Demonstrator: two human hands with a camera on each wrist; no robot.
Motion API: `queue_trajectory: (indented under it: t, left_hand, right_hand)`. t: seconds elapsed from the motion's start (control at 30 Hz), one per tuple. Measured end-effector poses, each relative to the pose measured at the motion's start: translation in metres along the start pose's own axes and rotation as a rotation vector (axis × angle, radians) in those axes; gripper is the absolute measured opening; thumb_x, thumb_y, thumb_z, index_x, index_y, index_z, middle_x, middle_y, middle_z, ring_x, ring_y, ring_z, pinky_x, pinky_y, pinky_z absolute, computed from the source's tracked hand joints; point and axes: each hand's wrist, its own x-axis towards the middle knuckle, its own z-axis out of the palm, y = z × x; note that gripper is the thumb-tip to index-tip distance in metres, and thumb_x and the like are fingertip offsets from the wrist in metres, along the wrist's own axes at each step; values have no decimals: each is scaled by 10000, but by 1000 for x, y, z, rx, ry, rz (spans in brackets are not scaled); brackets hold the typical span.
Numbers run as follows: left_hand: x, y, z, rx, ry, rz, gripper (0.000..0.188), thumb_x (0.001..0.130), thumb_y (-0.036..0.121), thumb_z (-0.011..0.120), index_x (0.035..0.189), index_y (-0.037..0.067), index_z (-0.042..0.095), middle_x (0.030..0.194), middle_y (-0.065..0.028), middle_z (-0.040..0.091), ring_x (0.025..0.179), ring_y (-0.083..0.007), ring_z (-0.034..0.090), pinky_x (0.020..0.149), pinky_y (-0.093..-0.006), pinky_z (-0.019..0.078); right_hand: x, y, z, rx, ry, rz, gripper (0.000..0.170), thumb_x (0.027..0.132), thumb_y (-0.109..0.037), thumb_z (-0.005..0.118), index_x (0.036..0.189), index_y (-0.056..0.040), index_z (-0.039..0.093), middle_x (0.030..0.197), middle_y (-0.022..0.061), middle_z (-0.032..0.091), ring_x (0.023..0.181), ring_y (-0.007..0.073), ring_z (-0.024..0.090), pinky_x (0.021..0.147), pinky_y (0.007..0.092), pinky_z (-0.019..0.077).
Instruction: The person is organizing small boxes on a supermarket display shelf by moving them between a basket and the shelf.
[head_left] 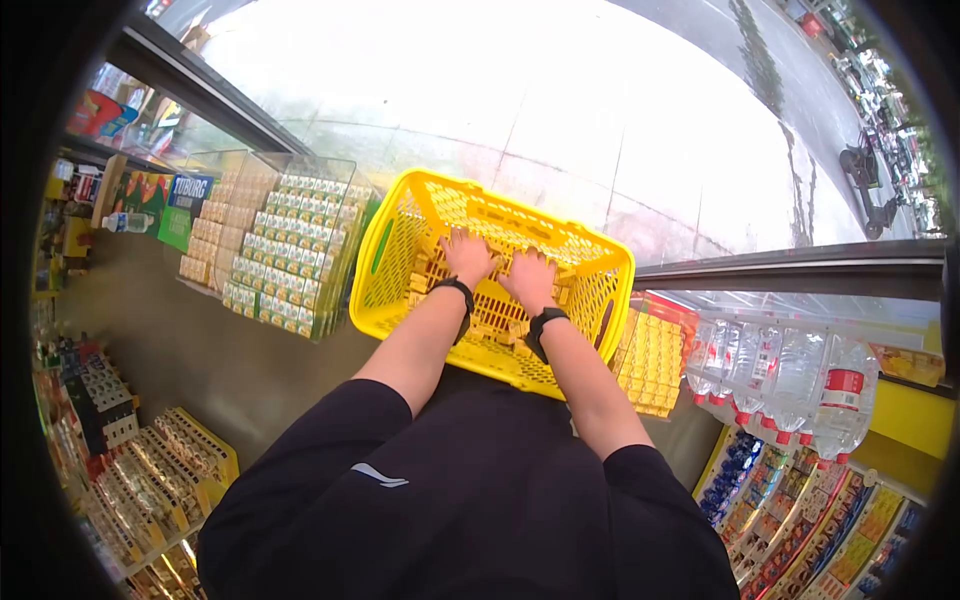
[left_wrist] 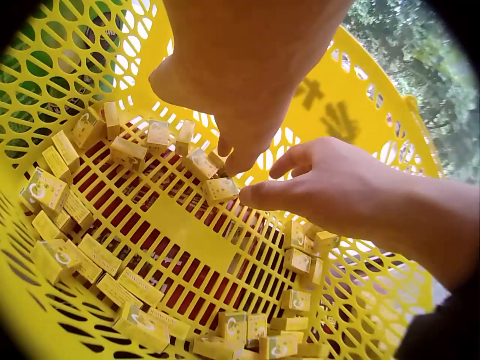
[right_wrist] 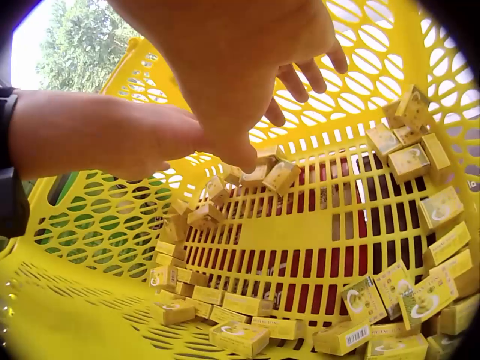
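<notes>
The yellow basket [head_left: 490,358] walls in both hands, its far side just beyond the fingers, with bare slatted floor below them. Outside, stacked cartons [head_left: 290,250] stand left of the fingers, bottles [head_left: 785,380] right. The left hand [head_left: 468,257] and right hand [head_left: 528,275] reach with extended fingers, gripping nothing visible. Small boxes [right_wrist: 281,177] sit near the fingertips and line the edges.

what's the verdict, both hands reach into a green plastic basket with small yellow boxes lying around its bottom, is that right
Not quite: the basket is yellow, not green, as the head view shows. The rest holds: the left hand and right hand reach into it, and small yellow boxes lie around its bottom.
</notes>
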Motion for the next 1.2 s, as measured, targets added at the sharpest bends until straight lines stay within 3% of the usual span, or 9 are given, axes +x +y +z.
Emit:
queue_trajectory:
  t: [0.17, 0.23, 0.47, 0.67, 0.73, 0.77, 0.87, 1.03, 1.2]
  left_hand:
    - [5, -4, 44, -62, 55, 32, 335, 864, 392, 753, 1167, 260, 813, 1663, -155, 379, 1581, -386, 228, 1280, -672, 37]
    - [9, -7, 57, -32, 189, 92, 315, 798, 396, 806, 1082, 263, 835, 1565, -133, 418, 1510, -407, 280, 1270, -650, 136]
    - [3, -10, 48, -96, 191, 134, 205, 836, 315, 790, 1015, 225, 834, 1521, -123, 457, 1482, -367, 317, 1265, -625, 145]
    - [5, -19, 34, -16, 128, 146, 443, 809, 312, 814, 1239, 219, 769, 1519, -143, 470, 1454, -378, 378, 1260, -592, 203]
    - [7, -25, 27, -37, -172, 203, 576, 797, 352, 838, 1348, 245, 711, 1591, -174, 420, 1496, -402, 345, 1251, -609, 243]
    - [13, -29, 29, -50, -272, 265, 700, 759, 394, 876, 1414, 266, 665, 1649, -199, 367, 1534, -433, 297, 1238, -628, 277]
    - [6, -20, -7, -30, -511, 364, 801, 730, 417, 904, 1471, 288, 627, 1661, -218, 344, 1532, -481, 293, 1258, -596, 280]
    - [-9, -17, -25, -286, -403, 909, 846, 673, 409, 958, 1415, 146, 646, 1595, -252, 396, 1476, -468, 359, 1222, -544, 336]
    - [-62, 8, -49, -363, -339, 1117, 659, 697, 414, 958, 1217, 95, 709, 1522, -214, 435, 1443, -446, 382, 1220, -529, 332]
  right_hand:
    - [12, -8, 58, 37, 116, 64, 602, 866, -539, 738, 1253, -78, 714, 1370, 188, 616, 1327, 375, 563, 1122, 635, 382]
    - [15, -10, 69, 61, 136, 89, 531, 914, -484, 708, 1246, -70, 708, 1362, 205, 615, 1326, 401, 557, 1109, 648, 379]
    - [24, -18, 90, 77, 181, 158, 397, 932, -378, 705, 1195, -80, 714, 1372, 191, 607, 1338, 391, 546, 1111, 647, 375]
    - [14, -13, 36, 58, -46, 85, 374, 863, -273, 791, 1194, -112, 727, 1416, 205, 577, 1353, 405, 530, 1102, 640, 399]
    - [11, -5, 25, 28, -80, 5, 451, 791, -302, 823, 1209, -152, 745, 1403, 192, 578, 1356, 407, 532, 1090, 635, 433]
    - [7, 0, 10, 81, -208, -15, 436, 784, -258, 825, 1210, -196, 754, 1410, 186, 572, 1360, 399, 527, 1107, 618, 429]
    - [-16, 10, -23, 99, -86, -99, 428, 787, -227, 818, 1211, -223, 762, 1436, 178, 560, 1373, 386, 517, 1126, 588, 423]
    - [-65, 32, -73, 196, -108, -237, 418, 775, -132, 811, 1183, -213, 768, 1492, 162, 537, 1409, 361, 497, 1139, 515, 426]
    - [-129, 59, -92, 337, 264, -479, 425, 741, -9, 757, 1138, -158, 742, 1479, 139, 546, 1411, 374, 490, 1157, 481, 438]
